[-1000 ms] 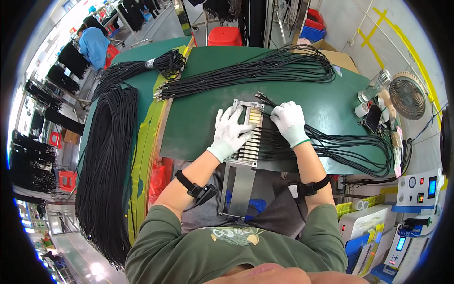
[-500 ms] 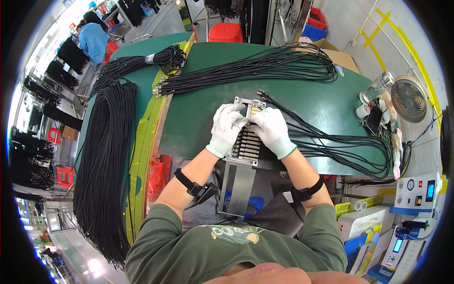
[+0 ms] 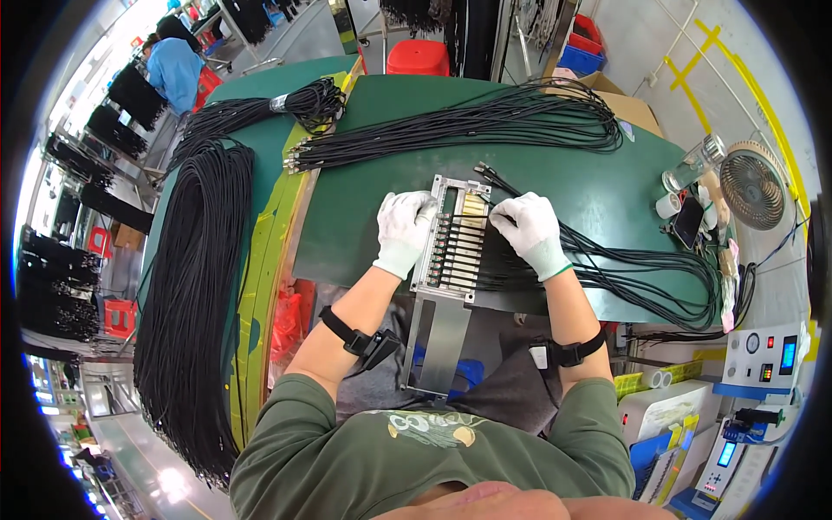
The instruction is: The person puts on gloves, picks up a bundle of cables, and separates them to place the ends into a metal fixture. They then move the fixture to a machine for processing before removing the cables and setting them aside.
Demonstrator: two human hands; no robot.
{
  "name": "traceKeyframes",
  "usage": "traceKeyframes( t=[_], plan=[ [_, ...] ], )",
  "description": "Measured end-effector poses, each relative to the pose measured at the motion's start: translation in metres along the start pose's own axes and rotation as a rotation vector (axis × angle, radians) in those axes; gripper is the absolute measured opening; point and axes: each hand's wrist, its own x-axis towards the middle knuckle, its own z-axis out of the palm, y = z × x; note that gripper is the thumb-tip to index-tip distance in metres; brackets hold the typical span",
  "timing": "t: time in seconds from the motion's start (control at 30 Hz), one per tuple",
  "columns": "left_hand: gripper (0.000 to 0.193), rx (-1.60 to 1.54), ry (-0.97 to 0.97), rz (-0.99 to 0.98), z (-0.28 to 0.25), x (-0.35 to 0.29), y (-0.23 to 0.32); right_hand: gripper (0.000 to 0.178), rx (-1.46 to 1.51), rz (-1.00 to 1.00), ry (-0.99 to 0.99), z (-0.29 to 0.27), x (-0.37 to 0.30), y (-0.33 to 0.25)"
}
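Observation:
A metal slotted fixture (image 3: pixel 425 276) stands at the near edge of the green table, with several black cable ends (image 3: pixel 440 251) lying side by side in its slots. White gloves cover both hands. At the fixture's upper left edge, my left hand (image 3: pixel 404 227) has its fingers curled together; whether anything is between them is hidden. Just off the right side, my right hand (image 3: pixel 530 227) pinches a black cable that runs to a slot below the bare brass-coloured slots (image 3: pixel 472 205). More loose black cables (image 3: pixel 607 251) trail from beside the fixture across the table to the right.
A long cable bundle (image 3: pixel 459 130) lies across the far table (image 3: pixel 364 208). A thick bundle (image 3: pixel 195 286) hangs at the left, beyond a yellow-green strip (image 3: pixel 264 269). At right are a fan (image 3: pixel 752 186), a glass jar (image 3: pixel 693 165) and a control box (image 3: pixel 761 354). A co-worker (image 3: pixel 175 74) is far left.
My hands have drawn apart from over the fixture, the left to its left edge, the right further right. The fixture's slots and cable ends have come into view between them.

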Motion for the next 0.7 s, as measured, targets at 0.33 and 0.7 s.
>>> traceKeyframes(
  t=[0.33, 0.7],
  plan=[
    [0.016, 0.038, 0.045, 0.035, 0.006, -0.003, -0.006, 0.01, -0.04, 0.012, 0.004, 0.002, -0.001, 0.001],
    [0.022, -0.123, -0.096, -0.009, -0.004, 0.003, 0.015, 0.01, -0.009, -0.032, 0.025, 0.006, -0.002, -0.005]
  ],
)
